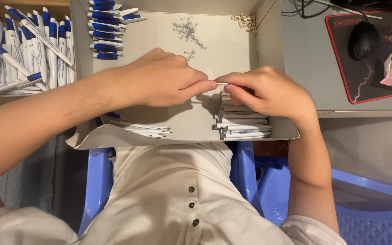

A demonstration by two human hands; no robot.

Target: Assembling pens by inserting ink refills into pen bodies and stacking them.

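2 hands were over the box: 1 left hand (159,79) and 1 right hand (268,93), with 1 cardboard box (268,50) under them. 4 lots of pen parts sat inside: 1 stack of white barrels (243,124), 1 row of blue clips (105,31), 1 scatter of small springs (189,29) and 1 clump of tiny pale pieces (247,20). 1 computer mouse (363,40) was on 1 mouse pad (341,59), and 3 dark buttons (191,205) ran down the shirt.

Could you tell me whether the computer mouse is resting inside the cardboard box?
No, the black mouse sits on a mouse pad on the desk, right of the cardboard box.
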